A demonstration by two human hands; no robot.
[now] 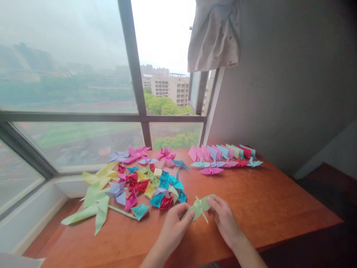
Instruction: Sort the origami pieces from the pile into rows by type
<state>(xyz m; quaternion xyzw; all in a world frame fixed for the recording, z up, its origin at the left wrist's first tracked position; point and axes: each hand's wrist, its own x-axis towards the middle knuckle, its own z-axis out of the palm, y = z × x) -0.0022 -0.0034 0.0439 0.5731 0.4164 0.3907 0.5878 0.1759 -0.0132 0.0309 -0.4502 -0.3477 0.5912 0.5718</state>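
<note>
1. Left hand point(175, 225) and right hand point(224, 221): set apart, each pinched on one wing of a pale green paper crane point(198, 209), thumb against fingers
2. Crane sits between the hands, over the near half of the desk point(259, 201), toward the middle of its near edge; wings spread, right wing higher than left; contact with the desktop cannot be told
3. Two-sided grip probably keeps both wings stretched and level the pull, leaving the body and its thin points free of the fingers; which point is head or tail is unclear
4. Finished cranes point(211, 170) stand in loose rows toward the far right corner, wings out, which likely lets them stay upright and be counted easily
5. Behind them, along the far edge, a row of folded paper pieces point(216, 152) stands overlapped, presumably to save room
6. Paper boats point(142, 185) crowd the left and middle part, less ordered; their open shape seems stable enough without lining up
7. Green pinwheel point(96, 204) lies near the left edge, its stick point(122, 212) reaching inward to a teal boat point(140, 211); laid flat perhaps because the broad blades would not stand
8. Bare desk right of the hands gives the right arm clearance
</note>
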